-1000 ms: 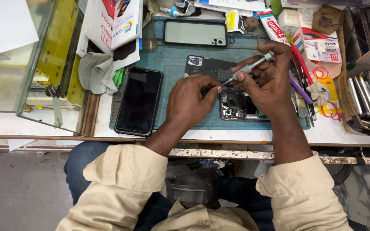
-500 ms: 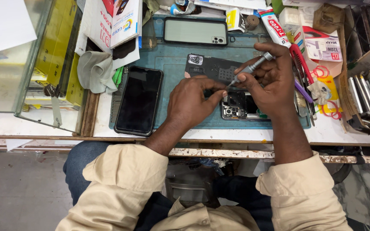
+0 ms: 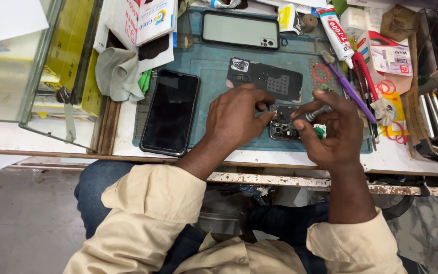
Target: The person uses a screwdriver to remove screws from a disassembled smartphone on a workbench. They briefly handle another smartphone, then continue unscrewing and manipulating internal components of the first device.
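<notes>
Pinching a small metal screwdriver (image 3: 316, 113), the right hand (image 3: 333, 133) worked over an opened phone (image 3: 283, 123) on the blue mat (image 3: 214, 76). Left hand (image 3: 236, 117), fingers pressed together, steadied the phone's edge. A black phone (image 3: 171, 112) lay well left on the surface (image 3: 401, 160).

Teal rubber work mat (image 3: 214, 76) covers the white-topped table (image 3: 128, 144). Opened phone body (image 3: 282, 124) shows dark grey and silver parts; black inner plate (image 3: 272, 81) bears a grey dotted patch. Glossy black slab phone (image 3: 171, 112) lies left; pale green phone back (image 3: 239, 29) lies above. Silver metal screwdriver (image 3: 316, 113). Purple-handled brush (image 3: 352, 92). Beige sleeves (image 3: 148, 213), blue jeans (image 3: 95, 193).
</notes>
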